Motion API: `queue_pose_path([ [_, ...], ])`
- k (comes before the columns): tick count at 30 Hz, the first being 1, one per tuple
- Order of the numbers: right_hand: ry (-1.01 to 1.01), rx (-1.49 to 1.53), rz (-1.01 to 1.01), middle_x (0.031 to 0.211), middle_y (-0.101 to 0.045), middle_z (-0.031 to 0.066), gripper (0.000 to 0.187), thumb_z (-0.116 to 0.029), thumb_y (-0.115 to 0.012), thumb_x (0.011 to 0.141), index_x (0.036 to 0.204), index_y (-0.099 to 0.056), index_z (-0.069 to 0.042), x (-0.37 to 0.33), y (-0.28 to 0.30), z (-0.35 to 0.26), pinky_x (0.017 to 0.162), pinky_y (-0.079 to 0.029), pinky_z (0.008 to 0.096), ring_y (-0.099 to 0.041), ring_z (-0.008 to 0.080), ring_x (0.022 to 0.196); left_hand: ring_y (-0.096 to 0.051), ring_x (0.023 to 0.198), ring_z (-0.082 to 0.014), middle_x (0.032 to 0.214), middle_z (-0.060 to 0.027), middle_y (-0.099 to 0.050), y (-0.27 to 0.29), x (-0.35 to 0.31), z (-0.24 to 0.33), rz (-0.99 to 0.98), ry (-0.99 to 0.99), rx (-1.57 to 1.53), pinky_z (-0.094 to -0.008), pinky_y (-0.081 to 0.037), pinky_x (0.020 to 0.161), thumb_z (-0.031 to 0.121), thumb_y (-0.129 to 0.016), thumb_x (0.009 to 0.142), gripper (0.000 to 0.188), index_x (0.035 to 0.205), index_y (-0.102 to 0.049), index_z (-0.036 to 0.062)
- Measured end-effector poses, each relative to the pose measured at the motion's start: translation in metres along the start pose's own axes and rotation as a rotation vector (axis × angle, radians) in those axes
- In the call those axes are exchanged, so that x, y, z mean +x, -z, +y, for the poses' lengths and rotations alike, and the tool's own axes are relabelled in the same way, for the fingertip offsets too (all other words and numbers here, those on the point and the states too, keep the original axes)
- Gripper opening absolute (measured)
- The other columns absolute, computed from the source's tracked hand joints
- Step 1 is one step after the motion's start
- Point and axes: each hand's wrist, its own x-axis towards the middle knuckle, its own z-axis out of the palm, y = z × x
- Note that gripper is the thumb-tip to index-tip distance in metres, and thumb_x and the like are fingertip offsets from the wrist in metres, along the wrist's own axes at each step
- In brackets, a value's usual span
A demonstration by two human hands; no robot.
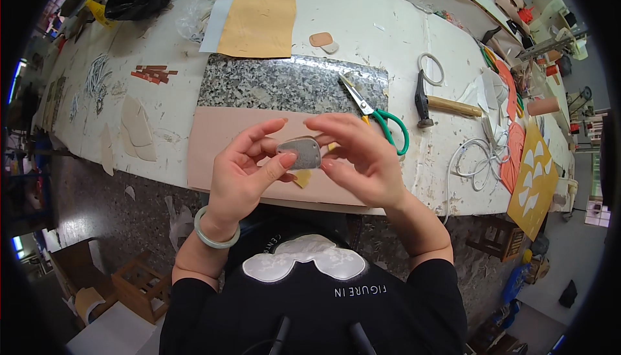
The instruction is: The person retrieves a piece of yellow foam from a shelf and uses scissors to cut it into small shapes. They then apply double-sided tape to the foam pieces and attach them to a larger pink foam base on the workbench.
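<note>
Small grey oval piece (300, 152) is pinched between left hand (244, 169) and right hand (359, 158) fingertips, above pink sheet (213, 141).

The tab (300, 152) between both hands looks like matt grey leather with a fine grain. At 12 o'clock of it lies a glossy speckled granite slab (291, 85), and under the hands a smooth matt pink sheet (220, 141). At 2 o'clock, scissors (378, 117) have shiny metal blades and green plastic grips; the hammer (443, 104) has a wooden handle.

One hammer (435, 103), one scissors (377, 117)
</note>
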Motion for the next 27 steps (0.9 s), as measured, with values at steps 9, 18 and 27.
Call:
queue_pose_path([
  [9, -0.369, 0.157, -0.04, 0.097, -0.066, 0.0092, 0.031, -0.011, -0.066, 0.085, 0.111, -0.06, 0.005, -0.002, 0.0041, -0.0014, 0.068, -0.054, 0.0213, -0.064, 0.0109, 0.081, -0.063, 0.088, -0.0166, 0.102, -0.0156, -0.062, -0.0073, -0.0034, -0.0006, -0.015, -0.074, 0.111, -0.0248, -0.056, 0.071, -0.006, -0.061, 0.083, 0.05, 0.129, -0.041, -0.0063],
  [18, -0.235, 0.004, 0.069, 0.092, -0.067, 0.0071, 0.023, -0.011, -0.067, 0.084, 0.103, -0.065, 0.002, -0.0041, 0.0016, 0.0009, 0.06, -0.052, 0.0192, -0.064, 0.0083, 0.076, -0.065, 0.08, -0.0152, 0.092, -0.0126, -0.067, -0.0026, -0.0004, -0.0015, 0.001, 0.095, 0.078, -0.0247, -0.057, 0.064, 0.008, -0.067, 0.084, 0.028, 0.108, -0.06, -0.0062],
  [27, -0.216, 0.024, 0.116, 0.089, -0.067, 0.0059, 0.022, -0.012, -0.067, 0.084, 0.101, -0.065, 0.003, -0.0059, -0.0007, -0.0012, 0.058, -0.05, 0.0184, -0.062, 0.0068, 0.072, -0.065, 0.076, -0.0143, 0.089, -0.0107, -0.067, -0.0097, -0.0003, -0.0032, 0.006, 0.031, 0.07, -0.0237, -0.056, 0.061, 0.008, -0.067, 0.084, 0.024, 0.103, -0.062, -0.0054],
])
